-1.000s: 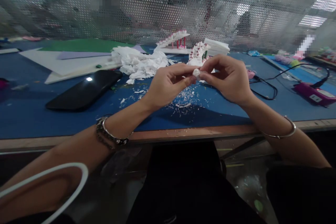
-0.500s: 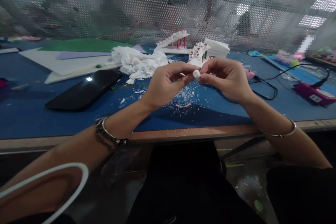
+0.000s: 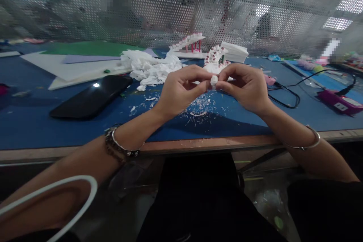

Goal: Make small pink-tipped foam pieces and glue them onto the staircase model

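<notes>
A small white lump, perhaps foam or paper, is pinched between the fingertips of my left hand and my right hand. Both hands are closed on it, just above the blue tabletop. White crumbs and shavings lie scattered below them. Right behind my fingers stands a white curved model with dark red dots, its lower part partly covered by my hands. To the left is a heap of torn white scraps.
A black phone-like slab lies left of my forearm. Behind it are white and green sheets. A small white model with red posts stands by the perforated metal screen. At right sit a purple device and a black cable.
The white lump has turned slightly between my fingertips and shifted a little to the right. My left hand's fingers have moved slightly with it; everything else stays put.
</notes>
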Available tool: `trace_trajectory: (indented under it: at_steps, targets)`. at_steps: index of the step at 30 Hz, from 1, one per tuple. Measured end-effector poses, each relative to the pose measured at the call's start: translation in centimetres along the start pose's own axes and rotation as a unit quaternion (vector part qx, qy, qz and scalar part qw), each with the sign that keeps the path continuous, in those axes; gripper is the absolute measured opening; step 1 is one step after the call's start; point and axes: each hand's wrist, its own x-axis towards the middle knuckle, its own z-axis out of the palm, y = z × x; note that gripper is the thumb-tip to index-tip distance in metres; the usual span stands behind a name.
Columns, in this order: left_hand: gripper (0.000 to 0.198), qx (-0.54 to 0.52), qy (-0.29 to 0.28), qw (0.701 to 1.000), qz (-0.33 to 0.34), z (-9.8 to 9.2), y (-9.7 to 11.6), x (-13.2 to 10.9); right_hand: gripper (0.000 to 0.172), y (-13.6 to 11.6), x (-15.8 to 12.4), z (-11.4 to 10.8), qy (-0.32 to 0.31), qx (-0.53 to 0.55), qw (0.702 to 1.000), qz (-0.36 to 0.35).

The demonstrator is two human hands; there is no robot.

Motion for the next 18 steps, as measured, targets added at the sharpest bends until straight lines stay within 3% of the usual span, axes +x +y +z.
trace_trajectory:
  at_steps: [8, 18]
  targets:
    - [0.011, 0.071, 0.000, 0.997, 0.006, -0.03, 0.47, -0.09, 0.016, -0.23, -0.12, 0.16, 0.004, -0.040, 0.999, -0.003]
    - [0.019, 0.095, -0.011, 0.994, -0.052, -0.36, -0.11, -0.27, 0.006, -0.33, -0.06, -0.10, -0.013, -0.092, 0.995, -0.018]
